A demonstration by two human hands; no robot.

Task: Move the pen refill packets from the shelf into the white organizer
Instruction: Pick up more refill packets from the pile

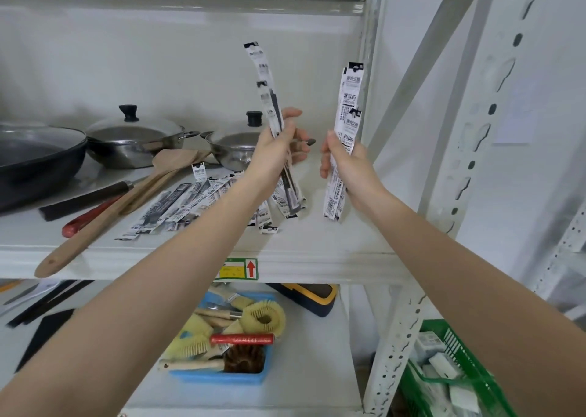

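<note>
1. The fingers (293, 121) of the left hand (279, 150) are clamped around a small bundle of pen refill packets (269, 99), held roughly upright above the shelf (317, 245). The thumb presses the bundle from the near side, and the packet tops fan out and curve slightly to the left.
2. The fingers (326, 159) of the right hand (345, 166) are closed around a second bundle of packets (348, 109), also upright, just beside the shelf's right post. Its lower ends hang below the hand, close to the shelf board; whether they touch it is unclear.
3. The two hands are near each other but apart, both raised over the right half of the shelf, with bare forearms reaching in from the bottom corners.
4. More loose packets (177, 207) lie in a scattered pile on the shelf, below and to the left of the left hand.
5. To the left of that pile lie a wooden spatula (126, 207), a red-handled tool (85, 220) and a dark-handled knife (85, 199).
6. Behind them stand two steel pots with glass lids, one (133, 140) further left and one (234, 147) partly hidden by the left hand, and a dark pan (35, 159) at the far left.
7. On the shelf below, a blue tray (218, 377) holds brushes.
8. At the lower right, a green basket (456, 347) holds white boxes.
</note>
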